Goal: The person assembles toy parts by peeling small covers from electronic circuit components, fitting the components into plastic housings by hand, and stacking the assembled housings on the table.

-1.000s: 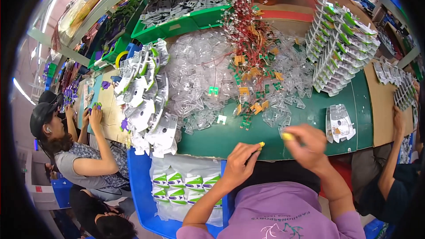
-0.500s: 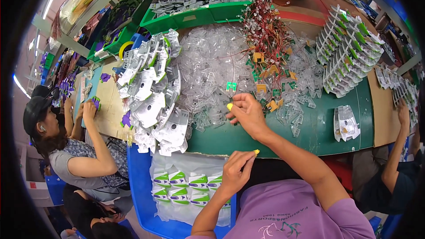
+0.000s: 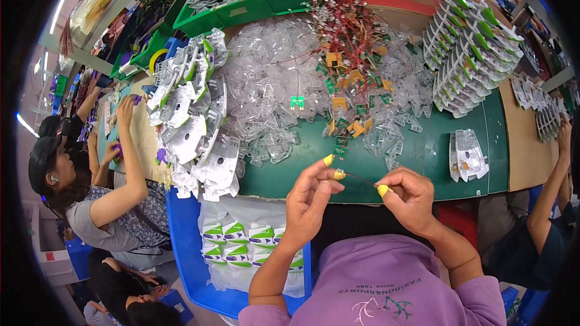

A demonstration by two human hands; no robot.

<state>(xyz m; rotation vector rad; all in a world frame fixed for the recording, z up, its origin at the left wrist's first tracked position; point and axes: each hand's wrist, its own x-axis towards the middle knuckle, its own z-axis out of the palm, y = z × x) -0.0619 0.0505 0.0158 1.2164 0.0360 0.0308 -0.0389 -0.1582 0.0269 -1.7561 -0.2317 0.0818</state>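
Note:
A thin dark red wire point(image 3: 361, 180) stretches between my two hands, just past the table's front edge. My right hand point(image 3: 409, 198) pinches one end, a yellow cover on its thumb tip. My left hand point(image 3: 309, 204) has the other end at its fingertips, two of which wear yellow covers. Whatever sits at the wire's left end is too small to make out. A small green circuit board point(image 3: 341, 145) lies just beyond my left fingertips. Farther off is a tangle of red wires point(image 3: 350, 30) with small boards and orange-yellow pieces.
Clear plastic parts point(image 3: 272, 66) heap across the green table point(image 3: 423, 175). White-and-green shells stand stacked at left point(image 3: 187, 121) and right point(image 3: 468, 54); one white shell point(image 3: 468, 156) lies apart. A blue bin point(image 3: 181, 247) holds finished-looking shells. Co-workers sit on both sides.
My right hand has drawn back from the clear parts toward me, and my left hand has risen to meet it. A wire now spans them. The view has shifted slightly.

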